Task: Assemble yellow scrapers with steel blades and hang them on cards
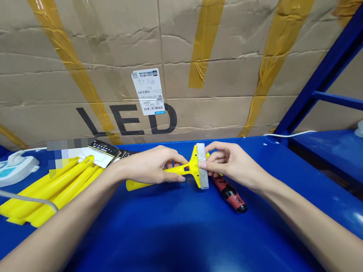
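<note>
A yellow scraper [194,169] is held between my two hands, just above the blue shelf surface. My left hand [154,165] is closed around its handle, whose end sticks out to the left under my wrist. At the scraper's head is a pale, translucent strip [204,181] along the blade edge. My right hand [224,161] pinches this strip from the right side. Beneath my right hand lies a screwdriver [230,195] with a red and black handle; its far end is hidden by the fingers.
Several yellow scraper handles [50,187] lie in a pile at the left, beside black-and-white packaging cards [101,152]. A white power strip [9,169] and grey cable are further left. A large taped cardboard box [115,82] stands behind. Blue metal struts [325,66] rise at right.
</note>
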`<control>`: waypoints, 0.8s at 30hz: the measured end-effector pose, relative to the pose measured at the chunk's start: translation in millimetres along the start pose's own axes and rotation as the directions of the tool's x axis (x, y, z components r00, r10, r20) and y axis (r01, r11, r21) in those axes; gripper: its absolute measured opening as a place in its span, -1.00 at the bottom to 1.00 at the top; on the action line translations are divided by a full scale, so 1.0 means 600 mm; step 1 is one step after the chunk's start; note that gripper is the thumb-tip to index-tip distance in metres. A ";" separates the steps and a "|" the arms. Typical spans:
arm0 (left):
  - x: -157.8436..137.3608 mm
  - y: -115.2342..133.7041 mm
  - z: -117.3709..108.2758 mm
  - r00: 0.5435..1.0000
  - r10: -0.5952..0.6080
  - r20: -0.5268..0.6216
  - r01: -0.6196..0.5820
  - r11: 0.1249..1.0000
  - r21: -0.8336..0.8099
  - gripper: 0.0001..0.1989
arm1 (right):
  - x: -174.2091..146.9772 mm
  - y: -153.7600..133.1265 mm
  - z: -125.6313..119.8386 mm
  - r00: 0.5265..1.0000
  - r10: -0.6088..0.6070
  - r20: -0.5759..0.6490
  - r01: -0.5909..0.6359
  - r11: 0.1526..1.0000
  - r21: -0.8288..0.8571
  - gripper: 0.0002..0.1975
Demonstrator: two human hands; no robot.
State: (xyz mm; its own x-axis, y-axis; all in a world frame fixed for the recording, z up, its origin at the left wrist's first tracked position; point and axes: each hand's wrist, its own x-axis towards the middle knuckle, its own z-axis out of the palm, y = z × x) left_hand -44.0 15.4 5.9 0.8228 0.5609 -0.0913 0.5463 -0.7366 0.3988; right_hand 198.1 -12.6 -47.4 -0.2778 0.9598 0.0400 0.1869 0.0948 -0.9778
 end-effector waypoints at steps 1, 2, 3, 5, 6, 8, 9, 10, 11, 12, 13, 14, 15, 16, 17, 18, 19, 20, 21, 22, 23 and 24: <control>0.000 0.000 0.000 1.000 0.006 -0.002 -0.006 1.000 -0.008 -0.70 | 0.001 0.001 0.000 1.000 0.009 0.011 -0.009 1.000 0.003 -0.64; 0.001 0.000 0.000 1.000 0.010 -0.001 -0.010 1.000 -0.015 -0.71 | 0.001 0.002 0.000 0.999 0.022 0.028 -0.022 1.000 0.012 -0.67; 0.001 -0.001 0.001 1.000 0.010 0.002 -0.010 1.000 -0.023 -0.71 | 0.002 0.002 0.000 0.998 0.037 0.049 -0.038 0.999 0.024 -0.68; 0.002 -0.001 0.001 1.000 0.009 0.025 -0.007 0.999 -0.054 -0.72 | 0.002 0.002 0.002 0.995 0.067 0.070 -0.070 0.997 0.038 -0.68; 0.002 -0.001 0.002 0.999 0.009 0.041 -0.006 0.997 -0.073 -0.72 | 0.002 0.001 0.003 0.995 0.081 0.063 -0.084 0.996 0.039 -0.66; 0.003 -0.001 0.003 0.998 0.006 0.058 0.001 0.994 -0.106 -0.70 | 0.002 -0.001 0.005 0.995 0.101 0.014 -0.102 0.994 0.039 -0.58; 0.004 -0.002 0.004 0.998 0.001 0.058 0.005 0.993 -0.117 -0.70 | 0.001 -0.002 0.006 0.994 0.108 -0.011 -0.107 0.994 0.035 -0.53; 0.005 -0.002 0.005 0.999 -0.003 0.054 0.010 0.993 -0.120 -0.69 | 0.001 -0.003 0.007 0.994 0.109 -0.026 -0.108 0.994 0.027 -0.48; 0.006 -0.002 0.005 0.999 -0.007 0.050 0.013 0.993 -0.120 -0.69 | 0.000 -0.004 0.008 0.994 0.103 -0.031 -0.103 0.995 0.016 -0.44; 0.006 -0.003 0.006 0.999 -0.009 0.049 0.015 0.992 -0.123 -0.69 | 0.000 -0.005 0.009 0.995 0.096 -0.030 -0.096 0.995 0.008 -0.41; 0.007 -0.003 0.007 0.999 -0.012 0.051 0.019 0.992 -0.128 -0.69 | 0.000 -0.005 0.009 0.995 0.091 -0.027 -0.091 0.996 0.006 -0.38; 0.007 -0.004 0.007 0.998 -0.017 0.052 0.024 0.990 -0.138 -0.69 | -0.001 -0.006 0.008 0.996 0.090 -0.022 -0.090 0.996 0.008 -0.36; 0.007 -0.004 0.008 0.998 -0.024 0.054 0.032 0.988 -0.151 -0.68 | -0.001 -0.006 0.007 0.996 0.090 -0.020 -0.090 0.996 0.014 -0.34; 0.006 -0.005 0.008 0.998 -0.035 0.057 0.044 0.985 -0.169 -0.67 | -0.001 -0.006 0.006 0.996 0.091 -0.022 -0.091 0.996 0.022 -0.32; 0.006 -0.006 0.008 0.997 -0.048 0.058 0.058 0.981 -0.187 -0.65 | -0.001 -0.006 0.005 0.996 0.090 -0.026 -0.089 0.996 0.029 -0.31; 0.005 -0.006 0.008 0.996 -0.062 0.057 0.072 0.976 -0.203 -0.64 | -0.002 -0.006 0.004 0.996 0.087 -0.033 -0.086 0.996 0.035 -0.31; 0.005 -0.007 0.008 0.996 -0.074 0.054 0.084 0.973 -0.214 -0.63 | -0.002 -0.006 0.004 0.996 0.082 -0.039 -0.081 0.996 0.039 -0.32; 0.005 -0.007 0.009 0.995 -0.083 0.052 0.093 0.971 -0.221 -0.62 | -0.002 -0.006 0.004 0.996 0.078 -0.044 -0.076 0.996 0.041 -0.32; 0.004 -0.007 0.009 0.995 -0.091 0.050 0.100 0.969 -0.226 -0.61 | -0.003 -0.005 0.005 0.996 0.077 -0.046 -0.075 0.996 0.042 -0.32; 0.004 -0.008 0.009 0.994 -0.096 0.049 0.105 0.968 -0.228 -0.61 | -0.003 -0.006 0.006 0.996 0.078 -0.045 -0.077 0.996 0.041 -0.32; 0.004 -0.008 0.009 0.994 -0.100 0.047 0.108 0.967 -0.229 -0.60 | -0.003 -0.006 0.007 0.996 0.081 -0.042 -0.080 0.996 0.042 -0.33; 0.004 -0.008 0.010 0.994 -0.103 0.046 0.111 0.967 -0.227 -0.60 | -0.002 -0.006 0.007 0.995 0.088 -0.043 -0.086 0.995 0.045 -0.36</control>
State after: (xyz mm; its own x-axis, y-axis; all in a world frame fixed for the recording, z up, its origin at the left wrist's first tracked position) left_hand -43.8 18.2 -1.5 0.7685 0.6159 -0.1735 0.5841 -0.5645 0.5833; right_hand 193.9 -15.2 -44.7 -0.2199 0.9748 -0.0374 0.1676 -0.0001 -0.9859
